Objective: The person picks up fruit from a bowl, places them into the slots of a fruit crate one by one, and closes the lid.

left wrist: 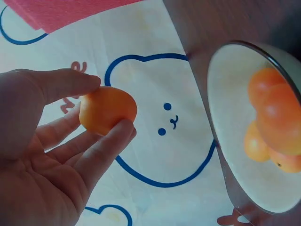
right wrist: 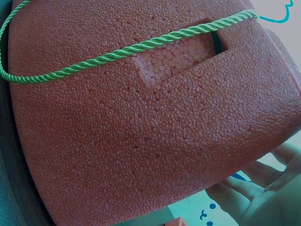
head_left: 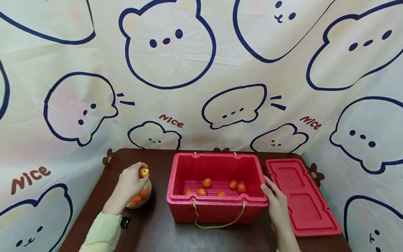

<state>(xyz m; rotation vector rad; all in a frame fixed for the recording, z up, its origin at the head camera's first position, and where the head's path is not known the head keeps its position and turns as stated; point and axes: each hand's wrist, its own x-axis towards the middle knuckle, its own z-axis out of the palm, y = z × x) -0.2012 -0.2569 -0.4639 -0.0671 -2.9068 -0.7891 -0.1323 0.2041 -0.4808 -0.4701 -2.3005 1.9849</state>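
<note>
Presently, left grip [head_left: 129, 182] pinches one orange fruit [left wrist: 108, 110]; right grip [head_left: 277, 203], unclenched, touches one foam box [head_left: 220, 212] at three o'clock, six visible fruits [head_left: 207, 183] inside.

Round white bowl [left wrist: 230, 127] sits near left hand [head_left: 129, 182], right hand [head_left: 278, 204] between rectangular red foam box [head_left: 218, 212] and flat red lid [head_left: 304, 197]

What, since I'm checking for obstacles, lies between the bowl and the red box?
In the head view, only bare brown tabletop shows between the bowl and the red box. The left hand, pinching a fruit, is near the bowl.
</note>
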